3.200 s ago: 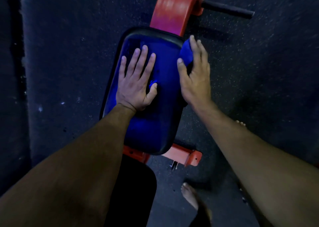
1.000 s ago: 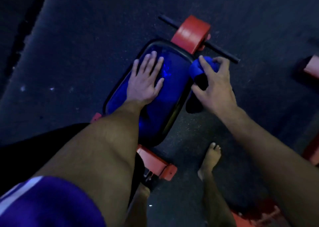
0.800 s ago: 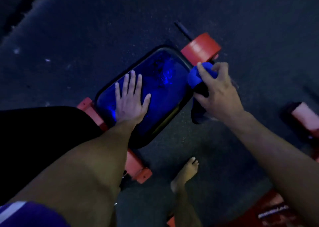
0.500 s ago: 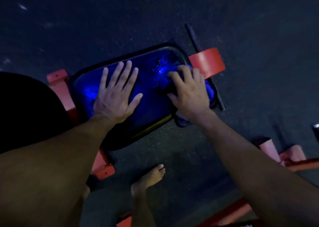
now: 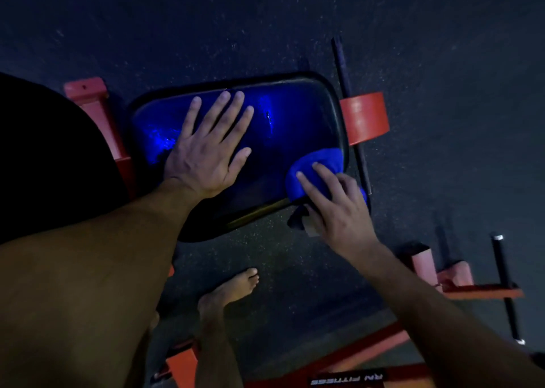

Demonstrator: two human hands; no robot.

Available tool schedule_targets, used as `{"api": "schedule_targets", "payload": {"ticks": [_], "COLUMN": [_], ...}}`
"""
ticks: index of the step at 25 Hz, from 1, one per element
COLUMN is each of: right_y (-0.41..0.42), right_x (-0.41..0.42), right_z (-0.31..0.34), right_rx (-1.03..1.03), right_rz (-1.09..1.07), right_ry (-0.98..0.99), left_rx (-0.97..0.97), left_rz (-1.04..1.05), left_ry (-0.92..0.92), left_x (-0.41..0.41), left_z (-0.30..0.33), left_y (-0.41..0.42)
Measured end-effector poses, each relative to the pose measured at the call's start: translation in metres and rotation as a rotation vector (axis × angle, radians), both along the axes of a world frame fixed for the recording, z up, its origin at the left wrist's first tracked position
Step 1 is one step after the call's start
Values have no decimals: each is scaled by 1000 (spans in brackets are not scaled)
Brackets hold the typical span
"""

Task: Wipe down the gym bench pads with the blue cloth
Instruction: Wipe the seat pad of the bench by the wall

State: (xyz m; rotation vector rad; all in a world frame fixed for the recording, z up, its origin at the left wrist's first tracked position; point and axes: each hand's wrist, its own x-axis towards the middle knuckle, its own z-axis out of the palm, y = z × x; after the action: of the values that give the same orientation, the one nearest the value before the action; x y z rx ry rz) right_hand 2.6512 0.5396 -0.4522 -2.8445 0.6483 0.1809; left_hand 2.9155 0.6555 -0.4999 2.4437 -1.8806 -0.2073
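The blue seat pad (image 5: 292,122) of the gym bench lies across the middle of the view, with a dark rim. My left hand (image 5: 211,148) rests flat on it, fingers spread, holding nothing. My right hand (image 5: 336,201) presses the bunched blue cloth (image 5: 315,166) onto the pad's near right corner, and part of the cloth hangs over the edge. A second, black pad (image 5: 53,157) fills the left side.
Red frame parts show at the pad's right end (image 5: 364,117) and left end (image 5: 94,113), with a thin black bar (image 5: 349,107) beside the right one. My bare foot (image 5: 233,291) stands on the dark speckled floor. More red frame (image 5: 362,349) and black bars (image 5: 505,290) lie lower right.
My right hand with the cloth has slid from the pad's far right area toward its near right corner. My left hand stays flat on the pad. The view has swung around the bench.
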Motion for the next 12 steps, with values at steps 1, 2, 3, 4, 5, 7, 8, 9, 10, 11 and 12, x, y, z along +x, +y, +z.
{"api": "schedule_targets", "payload": {"ticks": [1, 2, 3, 4, 5, 7, 8, 9, 10, 11, 12], "right_y": [-8, -19, -34, -50, -66, -86, -85, -77, -62, -46, -29], "right_x": [4, 18, 42, 71, 100, 135, 134, 121, 100, 74, 46], "right_z": [-2, -6, -10, -14, -16, -19, -21, -20, -17, -14, -10], "right_rx": [-19, -51, -86, -114, -121, -83, -51, -26, -9, 17, 52], "right_rz": [-5, -38, -90, -151, -204, -270, -272, -251, -220, -189, -153], "right_ry": [-8, -29, -61, -87, -94, -120, -135, -144, -152, -161, -149], "left_rx": [-1, -1, 0, 4, 10, 8, 3, -1, -5, -9, -10], "left_rz": [-1, -5, -11, -11, -10, -8, -9, -11, -12, -13, -10], "left_ry": [-1, -2, -5, -9, -11, -12, -3, 7, 8, 4, 2], "left_x": [0, -1, -1, 0, 0, -1, -1, -1, -1, 0, 0], "left_z": [0, 0, 0, -1, -1, 0, 1, 1, 2, 1, 1], "left_y": [0, 0, -1, 0, 0, -1, -1, -1, -1, 0, 0]}}
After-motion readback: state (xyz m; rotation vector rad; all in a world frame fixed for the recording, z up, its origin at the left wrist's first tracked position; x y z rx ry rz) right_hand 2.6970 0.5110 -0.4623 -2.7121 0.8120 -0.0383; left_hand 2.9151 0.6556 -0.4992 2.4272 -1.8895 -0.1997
